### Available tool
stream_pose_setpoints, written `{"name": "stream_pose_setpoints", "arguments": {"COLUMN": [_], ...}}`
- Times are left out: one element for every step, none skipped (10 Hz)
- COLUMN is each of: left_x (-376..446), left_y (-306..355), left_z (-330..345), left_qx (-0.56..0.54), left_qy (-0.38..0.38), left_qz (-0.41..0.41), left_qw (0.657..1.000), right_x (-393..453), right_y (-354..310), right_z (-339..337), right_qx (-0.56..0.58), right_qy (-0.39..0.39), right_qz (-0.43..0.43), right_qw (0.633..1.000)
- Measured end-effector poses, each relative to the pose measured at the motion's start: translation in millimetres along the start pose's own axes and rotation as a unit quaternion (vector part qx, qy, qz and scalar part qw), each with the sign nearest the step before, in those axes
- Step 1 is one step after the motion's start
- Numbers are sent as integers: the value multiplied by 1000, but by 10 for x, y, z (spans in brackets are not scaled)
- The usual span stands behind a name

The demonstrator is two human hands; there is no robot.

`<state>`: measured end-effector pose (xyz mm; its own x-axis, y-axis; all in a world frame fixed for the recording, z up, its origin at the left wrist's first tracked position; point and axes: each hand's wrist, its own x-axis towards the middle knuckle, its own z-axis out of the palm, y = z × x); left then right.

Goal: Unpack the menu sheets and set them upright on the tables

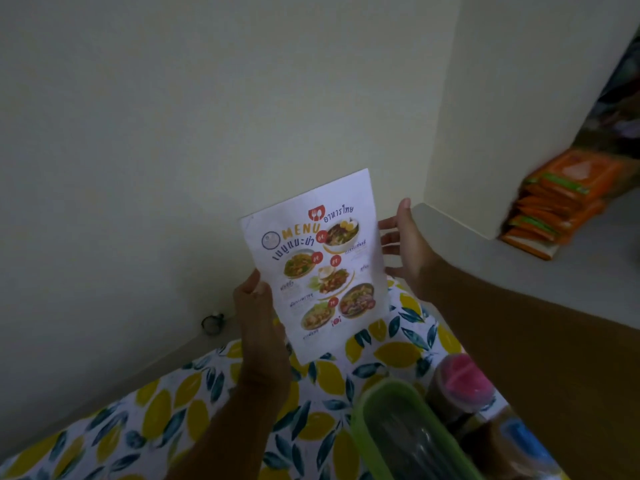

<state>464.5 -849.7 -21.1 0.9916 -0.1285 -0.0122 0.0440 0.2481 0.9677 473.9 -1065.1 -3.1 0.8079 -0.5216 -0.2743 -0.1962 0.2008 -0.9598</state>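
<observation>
A white menu sheet (pixel 317 261) with food photos and the word MENU stands nearly upright above the far end of a table covered in a lemon-print cloth (pixel 166 410), close to the pale wall. My left hand (pixel 258 323) grips its lower left edge. At the sheet's right edge is my right hand (pixel 403 244), fingers spread behind or beside the paper; whether they touch it I cannot tell.
A green-rimmed container (pixel 398 431) and bottles with pink (pixel 462 379) and blue (pixel 526 441) caps stand at the table's near right. A stack of orange packets (pixel 557 206) lies on a ledge at the right. A small dark ring-shaped object (pixel 212 323) lies by the wall.
</observation>
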Motion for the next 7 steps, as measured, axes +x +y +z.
{"name": "stream_pose_setpoints", "arguments": {"left_x": [65, 100, 174, 232, 307, 319, 142], "left_y": [-84, -98, -110, -147, -187, -157, 77], "left_z": [53, 138, 183, 175, 126, 39, 31], "left_qx": [6, 4, -13, 6, 39, 49, 66], "left_qy": [-6, -8, 14, 37, 33, 15, 0], "left_qz": [-3, -1, -9, -13, -25, -35, -44], "left_qw": [1000, 1000, 1000, 999, 998, 998, 997], "right_x": [105, 185, 251, 248, 216, 175, 65], "right_y": [6, 50, 110, 147, 163, 145, 101], "right_z": [-49, -95, -128, -140, -142, -150, -151], "right_qx": [11, 16, 14, 7, -20, -58, -133], "right_qy": [1, 5, 9, 8, -1, -6, 10], "right_qz": [-6, -18, -35, -52, -57, -74, -92], "right_qw": [1000, 1000, 999, 999, 998, 996, 987]}}
